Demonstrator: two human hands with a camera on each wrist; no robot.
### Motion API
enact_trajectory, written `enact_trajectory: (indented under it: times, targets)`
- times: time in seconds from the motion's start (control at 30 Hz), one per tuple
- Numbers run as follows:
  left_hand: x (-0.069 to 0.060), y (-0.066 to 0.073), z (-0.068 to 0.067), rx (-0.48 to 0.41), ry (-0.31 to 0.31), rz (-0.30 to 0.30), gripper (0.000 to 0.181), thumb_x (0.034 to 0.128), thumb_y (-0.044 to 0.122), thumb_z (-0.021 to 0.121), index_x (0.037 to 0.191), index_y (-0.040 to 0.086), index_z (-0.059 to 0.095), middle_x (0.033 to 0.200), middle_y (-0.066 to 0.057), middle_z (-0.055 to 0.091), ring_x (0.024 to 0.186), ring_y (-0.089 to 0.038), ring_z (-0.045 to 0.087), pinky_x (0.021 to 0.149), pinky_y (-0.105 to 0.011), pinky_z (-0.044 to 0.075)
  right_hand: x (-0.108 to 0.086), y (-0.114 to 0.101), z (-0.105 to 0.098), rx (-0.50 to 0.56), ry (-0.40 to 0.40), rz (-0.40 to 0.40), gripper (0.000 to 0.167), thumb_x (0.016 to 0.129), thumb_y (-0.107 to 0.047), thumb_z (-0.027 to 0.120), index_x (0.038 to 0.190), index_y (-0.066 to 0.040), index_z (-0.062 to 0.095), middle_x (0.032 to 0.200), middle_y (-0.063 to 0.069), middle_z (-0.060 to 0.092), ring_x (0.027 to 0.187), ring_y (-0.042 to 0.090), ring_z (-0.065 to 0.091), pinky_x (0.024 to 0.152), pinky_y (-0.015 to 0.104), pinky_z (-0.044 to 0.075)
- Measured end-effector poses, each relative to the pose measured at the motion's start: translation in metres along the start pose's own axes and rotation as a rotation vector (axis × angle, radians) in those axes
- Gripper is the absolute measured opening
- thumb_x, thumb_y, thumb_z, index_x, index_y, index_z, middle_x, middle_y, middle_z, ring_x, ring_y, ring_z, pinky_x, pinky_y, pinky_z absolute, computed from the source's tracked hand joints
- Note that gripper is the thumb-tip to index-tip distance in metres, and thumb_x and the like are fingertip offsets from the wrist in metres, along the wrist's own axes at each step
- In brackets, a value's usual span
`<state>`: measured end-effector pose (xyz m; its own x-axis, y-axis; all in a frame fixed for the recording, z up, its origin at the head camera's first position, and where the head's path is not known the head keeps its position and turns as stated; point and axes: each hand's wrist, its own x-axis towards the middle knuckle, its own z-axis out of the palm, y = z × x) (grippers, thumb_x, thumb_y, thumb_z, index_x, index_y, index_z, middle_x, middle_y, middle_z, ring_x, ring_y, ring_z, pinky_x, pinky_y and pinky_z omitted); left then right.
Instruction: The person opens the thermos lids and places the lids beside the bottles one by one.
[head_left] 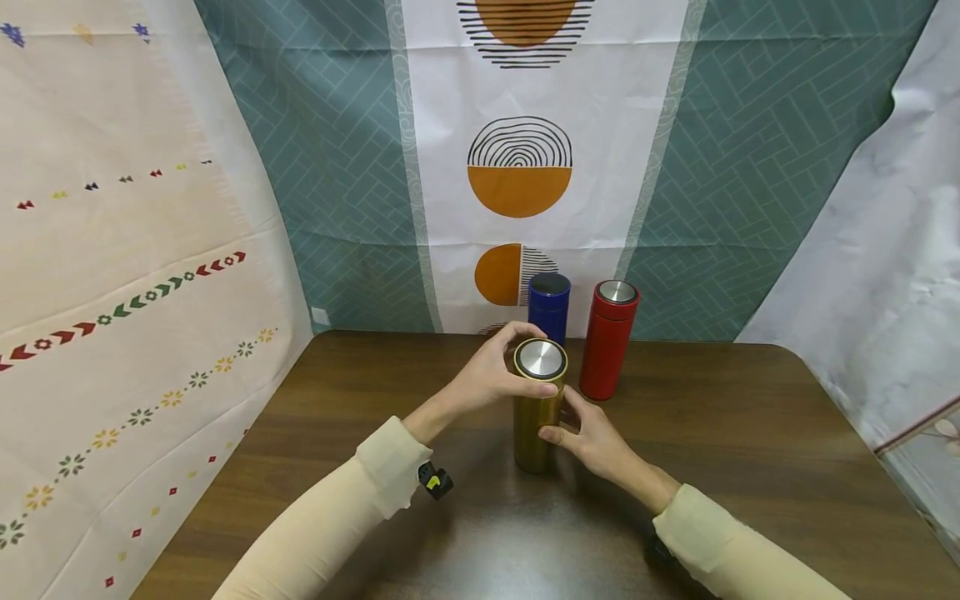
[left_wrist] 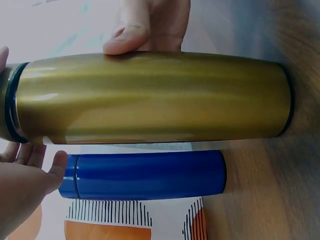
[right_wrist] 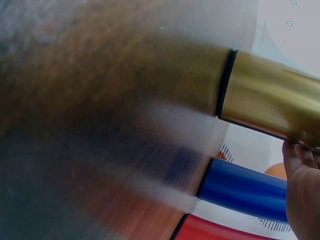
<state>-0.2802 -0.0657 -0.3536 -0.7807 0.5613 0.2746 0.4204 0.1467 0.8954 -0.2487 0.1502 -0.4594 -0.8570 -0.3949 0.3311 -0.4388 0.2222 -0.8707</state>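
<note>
A gold thermos flask (head_left: 532, 437) stands upright on the table, its lid topped by a silver disc. My left hand (head_left: 489, 368) grips the flask at the lid, thumb across the near side and fingers round the far left. Lower down, my right hand (head_left: 603, 440) holds the body from the right, its thumb on the near face. The left wrist view has the gold body sideways, with a dark ring below the lid. In the right wrist view the flask's dark base (right_wrist: 227, 85) meets the tabletop.
Behind the gold flask stands a blue flask (head_left: 549, 310), partly covered by it and my left hand. A red flask (head_left: 611, 346) with a silver top is to its right. The wooden table (head_left: 750, 433) ends at a patterned cloth (head_left: 337, 183) hanging behind.
</note>
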Motion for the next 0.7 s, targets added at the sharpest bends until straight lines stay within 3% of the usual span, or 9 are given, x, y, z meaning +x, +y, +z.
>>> enact_trajectory:
  times: [0.33, 0.7]
  targets:
    - [-0.001, 0.001, 0.011, -0.060, 0.060, 0.005, 0.069, 0.0796, 0.012, 0.090, 0.134, 0.008, 0.048, 0.132, -0.011, 0.057, 0.116, -0.023, 0.061, 0.102, -0.034, 0.052, -0.001, -0.004, -0.001, -0.023, -0.001, 0.007, 0.066, 0.091, -0.015, 0.080, 0.148, -0.002, 0.049, 0.139, 0.021, 0.062, 0.131, 0.044, 0.058, 0.106, 0.057, 0.048]
    - [-0.002, -0.001, 0.021, -0.029, 0.145, -0.029, 0.070, 0.0802, 0.016, 0.090, 0.133, 0.008, 0.045, 0.131, -0.012, 0.053, 0.113, -0.024, 0.062, 0.100, -0.034, 0.054, -0.002, -0.001, 0.000, -0.056, 0.019, -0.004, 0.074, 0.090, -0.013, 0.080, 0.153, 0.002, 0.043, 0.139, 0.024, 0.062, 0.128, 0.045, 0.060, 0.105, 0.058, 0.048]
